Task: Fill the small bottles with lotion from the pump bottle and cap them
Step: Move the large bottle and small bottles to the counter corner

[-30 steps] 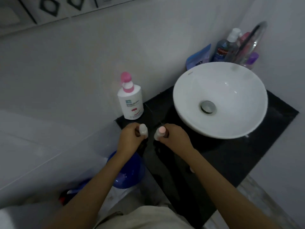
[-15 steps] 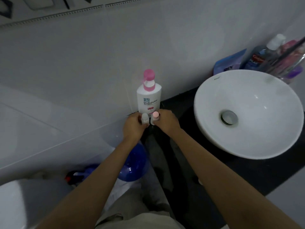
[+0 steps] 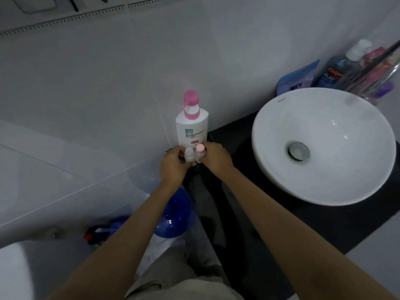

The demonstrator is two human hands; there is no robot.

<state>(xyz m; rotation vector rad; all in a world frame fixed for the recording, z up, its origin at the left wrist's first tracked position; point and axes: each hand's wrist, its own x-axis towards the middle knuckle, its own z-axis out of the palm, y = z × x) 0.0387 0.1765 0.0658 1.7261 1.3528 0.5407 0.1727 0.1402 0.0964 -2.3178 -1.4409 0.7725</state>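
A white pump bottle with a pink pump head stands against the tiled wall at the left end of the black counter. Right in front of it I hold two small bottles upright, side by side and touching. My left hand grips the small bottle with the white cap. My right hand grips the small bottle with the pink cap. Both small bottles have their caps on, and their lower parts are hidden by my fingers.
A white round basin sits on the counter to the right. Behind it stand toiletry bottles and a blue pouch. Below the counter's left edge is a blue bucket. A toilet lid shows at the lower left.
My hands have carried the two small bottles forward, from apart in front of me to side by side against the foot of the pump bottle.
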